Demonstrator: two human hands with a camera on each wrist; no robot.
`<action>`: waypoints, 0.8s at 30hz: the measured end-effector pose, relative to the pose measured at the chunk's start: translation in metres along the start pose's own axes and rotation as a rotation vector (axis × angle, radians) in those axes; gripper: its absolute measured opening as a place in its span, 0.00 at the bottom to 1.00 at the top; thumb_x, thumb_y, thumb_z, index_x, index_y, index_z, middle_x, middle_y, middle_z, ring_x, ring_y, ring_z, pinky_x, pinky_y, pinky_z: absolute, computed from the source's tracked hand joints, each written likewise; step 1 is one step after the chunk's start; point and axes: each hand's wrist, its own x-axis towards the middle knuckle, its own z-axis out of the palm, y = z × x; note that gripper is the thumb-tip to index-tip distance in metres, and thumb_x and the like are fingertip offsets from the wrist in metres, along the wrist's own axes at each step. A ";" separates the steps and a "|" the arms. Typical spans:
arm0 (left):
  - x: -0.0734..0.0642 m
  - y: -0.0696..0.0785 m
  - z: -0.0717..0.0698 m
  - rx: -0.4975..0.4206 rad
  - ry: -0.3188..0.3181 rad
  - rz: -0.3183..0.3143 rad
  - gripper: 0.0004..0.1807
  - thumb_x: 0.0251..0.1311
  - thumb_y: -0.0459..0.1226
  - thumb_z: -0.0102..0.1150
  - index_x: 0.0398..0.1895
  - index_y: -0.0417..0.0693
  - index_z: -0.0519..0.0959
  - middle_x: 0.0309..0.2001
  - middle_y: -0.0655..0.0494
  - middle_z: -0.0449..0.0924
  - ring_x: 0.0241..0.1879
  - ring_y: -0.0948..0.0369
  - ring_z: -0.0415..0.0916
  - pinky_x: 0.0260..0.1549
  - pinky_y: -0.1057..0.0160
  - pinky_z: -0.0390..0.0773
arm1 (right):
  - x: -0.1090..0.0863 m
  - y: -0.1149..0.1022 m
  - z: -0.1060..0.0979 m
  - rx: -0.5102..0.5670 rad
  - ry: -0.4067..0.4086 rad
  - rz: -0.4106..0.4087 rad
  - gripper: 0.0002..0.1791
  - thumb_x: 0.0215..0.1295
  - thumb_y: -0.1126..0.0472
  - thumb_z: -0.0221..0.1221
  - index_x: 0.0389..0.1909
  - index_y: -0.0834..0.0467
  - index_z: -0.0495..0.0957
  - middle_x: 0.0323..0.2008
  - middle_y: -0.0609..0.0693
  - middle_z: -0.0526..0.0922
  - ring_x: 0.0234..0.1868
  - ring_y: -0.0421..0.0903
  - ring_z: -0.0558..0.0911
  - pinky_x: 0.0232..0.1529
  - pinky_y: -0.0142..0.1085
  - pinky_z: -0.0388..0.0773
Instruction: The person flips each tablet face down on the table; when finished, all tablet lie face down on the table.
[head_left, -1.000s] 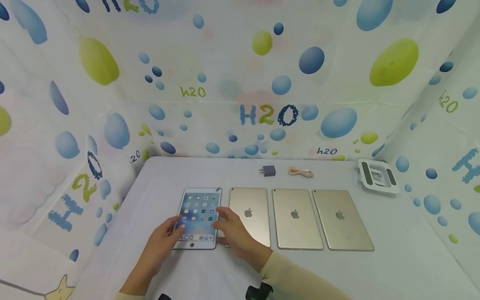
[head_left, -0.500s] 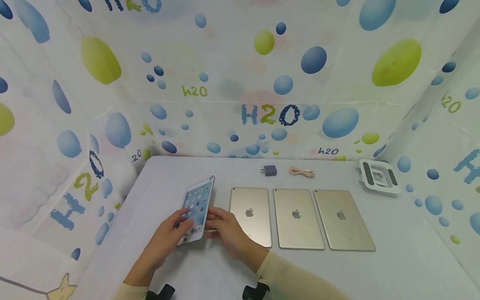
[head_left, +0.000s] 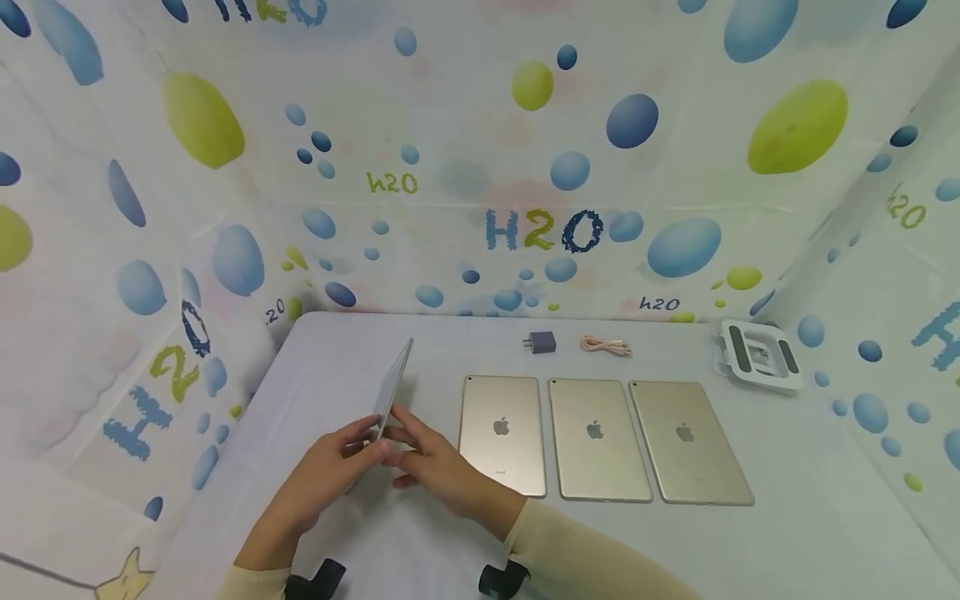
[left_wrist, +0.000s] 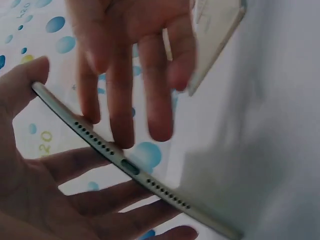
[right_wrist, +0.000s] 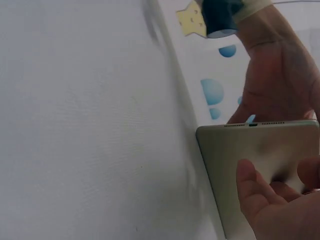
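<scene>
A tablet (head_left: 394, 379) stands steeply tilted at the left of the table, almost edge-on in the head view. My left hand (head_left: 318, 471) grips it, thumb over the upper long edge and fingers along the screen side. Its end edge, with speaker holes and a port, faces the left wrist camera. My right hand (head_left: 438, 467) is at the back of the tablet, fingers extended and fingertips touching it. In the right wrist view the gold back (right_wrist: 220, 160) shows behind the right hand's fingers. The screen is mostly turned away from sight.
Three gold tablets, the left one (head_left: 501, 458), middle one (head_left: 600, 458) and right one (head_left: 697, 467), lie face down in a row. Behind them are a dark charger plug (head_left: 542, 342) and a coiled cable (head_left: 606, 346). A white stand (head_left: 761, 357) sits at the back right.
The tablet has gone from lying flat, screen up, to tilted up on its left long edge. My right hand has moved left from its right edge to its back.
</scene>
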 end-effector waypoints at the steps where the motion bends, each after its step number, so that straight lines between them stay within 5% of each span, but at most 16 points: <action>1: 0.000 0.001 -0.002 -0.002 -0.012 0.003 0.41 0.66 0.55 0.62 0.77 0.44 0.64 0.71 0.34 0.68 0.68 0.38 0.69 0.58 0.41 0.78 | 0.000 0.000 0.000 -0.004 -0.008 -0.003 0.37 0.78 0.60 0.51 0.82 0.48 0.48 0.75 0.56 0.65 0.66 0.54 0.77 0.55 0.50 0.82; 5: 0.000 0.005 -0.007 -0.008 -0.008 0.027 0.40 0.67 0.52 0.63 0.76 0.43 0.65 0.70 0.34 0.69 0.67 0.39 0.71 0.56 0.42 0.79 | 0.001 -0.002 0.002 -0.060 -0.031 -0.027 0.34 0.80 0.60 0.48 0.82 0.48 0.49 0.77 0.53 0.62 0.71 0.50 0.72 0.58 0.51 0.80; 8: -0.002 0.008 -0.008 -0.025 0.034 0.044 0.38 0.68 0.50 0.61 0.75 0.42 0.66 0.70 0.35 0.70 0.65 0.40 0.73 0.53 0.45 0.82 | -0.002 -0.006 0.004 -0.199 -0.026 -0.051 0.32 0.79 0.64 0.45 0.81 0.50 0.54 0.78 0.49 0.61 0.75 0.48 0.67 0.62 0.46 0.78; 14: -0.004 0.012 -0.006 -0.228 0.098 0.119 0.32 0.73 0.44 0.55 0.75 0.40 0.66 0.71 0.35 0.68 0.66 0.36 0.69 0.46 0.44 0.84 | -0.009 -0.014 0.010 -0.506 0.002 -0.108 0.32 0.78 0.63 0.47 0.80 0.48 0.58 0.79 0.39 0.55 0.79 0.43 0.55 0.74 0.39 0.61; 20: -0.004 0.011 -0.003 -0.459 0.130 0.207 0.27 0.76 0.38 0.47 0.74 0.37 0.65 0.65 0.43 0.74 0.59 0.40 0.73 0.45 0.45 0.84 | -0.011 -0.021 0.009 -0.468 -0.027 -0.216 0.34 0.75 0.66 0.52 0.80 0.53 0.57 0.81 0.44 0.51 0.78 0.48 0.58 0.62 0.30 0.74; 24: -0.004 0.007 -0.003 -0.608 0.099 0.209 0.26 0.77 0.38 0.45 0.74 0.37 0.65 0.58 0.56 0.78 0.54 0.51 0.77 0.42 0.52 0.85 | -0.011 -0.019 0.005 -0.471 0.054 -0.221 0.37 0.71 0.64 0.56 0.79 0.53 0.56 0.80 0.51 0.51 0.77 0.52 0.60 0.60 0.34 0.77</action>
